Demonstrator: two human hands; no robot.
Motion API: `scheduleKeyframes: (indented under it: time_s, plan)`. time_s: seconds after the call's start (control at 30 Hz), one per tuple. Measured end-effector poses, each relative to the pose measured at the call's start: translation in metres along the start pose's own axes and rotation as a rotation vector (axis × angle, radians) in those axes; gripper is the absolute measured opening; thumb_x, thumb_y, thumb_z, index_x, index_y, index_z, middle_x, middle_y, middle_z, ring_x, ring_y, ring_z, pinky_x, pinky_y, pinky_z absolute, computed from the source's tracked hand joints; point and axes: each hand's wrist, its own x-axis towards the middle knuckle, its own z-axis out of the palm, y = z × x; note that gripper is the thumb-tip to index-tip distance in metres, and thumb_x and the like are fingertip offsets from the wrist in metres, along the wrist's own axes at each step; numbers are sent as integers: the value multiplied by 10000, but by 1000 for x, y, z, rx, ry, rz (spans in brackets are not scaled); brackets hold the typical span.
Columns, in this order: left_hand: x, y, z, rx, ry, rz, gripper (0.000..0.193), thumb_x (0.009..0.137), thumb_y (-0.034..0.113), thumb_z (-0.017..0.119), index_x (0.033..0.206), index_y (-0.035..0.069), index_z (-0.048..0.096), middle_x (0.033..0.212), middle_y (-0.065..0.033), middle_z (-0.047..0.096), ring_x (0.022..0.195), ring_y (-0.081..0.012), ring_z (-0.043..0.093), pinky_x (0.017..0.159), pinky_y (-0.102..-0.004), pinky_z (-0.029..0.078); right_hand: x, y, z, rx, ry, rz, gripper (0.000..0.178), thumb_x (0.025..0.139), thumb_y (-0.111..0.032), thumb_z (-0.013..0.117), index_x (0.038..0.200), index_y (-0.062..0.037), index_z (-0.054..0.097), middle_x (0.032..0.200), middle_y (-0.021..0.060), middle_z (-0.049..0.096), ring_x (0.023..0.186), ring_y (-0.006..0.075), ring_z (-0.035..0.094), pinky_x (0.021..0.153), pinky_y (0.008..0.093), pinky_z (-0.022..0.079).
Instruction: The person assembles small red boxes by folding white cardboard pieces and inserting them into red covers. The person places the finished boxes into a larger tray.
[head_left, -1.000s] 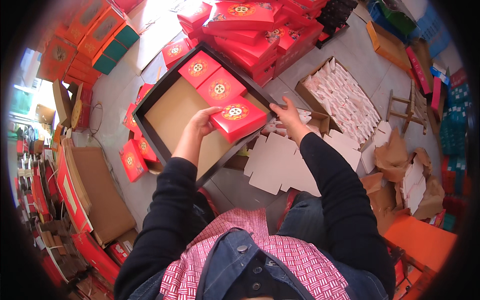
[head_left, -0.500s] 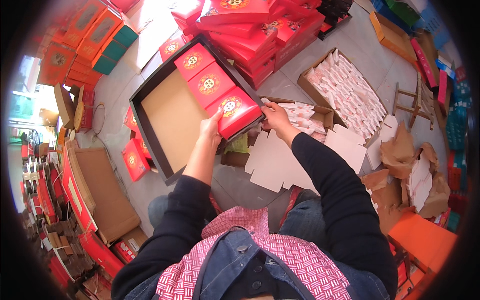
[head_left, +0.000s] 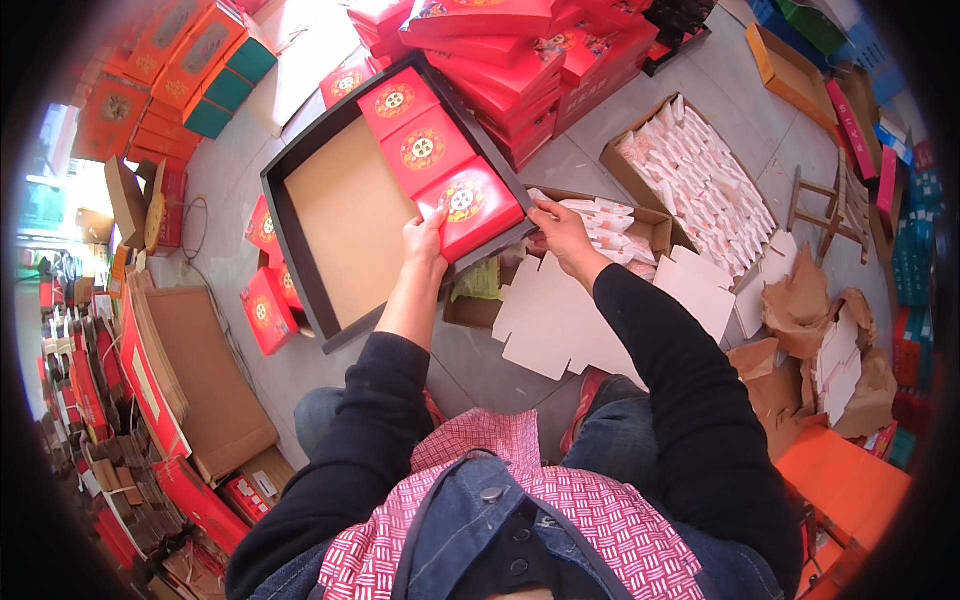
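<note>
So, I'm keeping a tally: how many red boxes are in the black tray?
3, along the right of the black tray: far box, middle box, near box at the left hand. Any underneath would be hidden.

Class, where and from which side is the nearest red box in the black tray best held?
Probably take the red box by its left edge, from the left: that edge faces the tan bottom of the black tray, leaving room, while the middle box crowds its far side and the tray wall its right.
</note>
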Motion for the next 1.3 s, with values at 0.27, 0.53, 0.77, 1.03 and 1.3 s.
scheduleKeyframes:
  time_s: [0.27, 0.53, 0.77, 1.03, 1.3]
  plan:
    - [6, -8, 0, 17, 17, 39, 304, 862, 56, 651, 1085, -93, 509, 1030, -206, 626, 873, -300, 669, 757, -442, 590, -3, -32, -10, -495, -243, -204, 1026, 701, -475, 783, 1464, -46, 249, 1369, 216, 455, 1224, 283, 492, 964, 349, 436]
    - [-46, 25, -4, 473, 3, 13, 945, 767, 143, 773, 1464, -13, 154, 1259, -201, 497, 810, -203, 649, 697, -300, 545, 13, -10, -2, -557, -213, -274, 1049, 692, -474, 785, 1451, 8, 246, 1404, 242, 415, 1312, 316, 408, 1064, 352, 331]
    - [-86, 27, -7, 979, -144, 444, 891, 672, 88, 826, 1430, 155, 361, 1028, -109, 631, 722, -144, 630, 668, -308, 526, 24, 12, -3, -551, -179, -252, 865, 754, -364, 776, 1439, -84, 329, 1083, 92, 567, 811, 136, 504, 656, 265, 432]
    - [-78, 12, -13, 1156, -120, 637, 578, 733, 168, 786, 1268, 137, 569, 938, -130, 641, 671, -219, 599, 681, -343, 504, 26, 13, -7, -458, -287, -304, 743, 805, -398, 723, 1406, -103, 400, 1162, 80, 567, 929, 146, 533, 691, 277, 458]
    - [-82, 20, -18, 1206, -290, 696, 694, 784, 142, 752, 1391, 146, 417, 1088, -190, 645, 999, -301, 643, 856, -366, 510, 8, -15, 1, -371, -304, 13, 785, 821, -634, 592, 1391, -120, 426, 1312, 103, 495, 1244, 237, 406, 875, 372, 427]
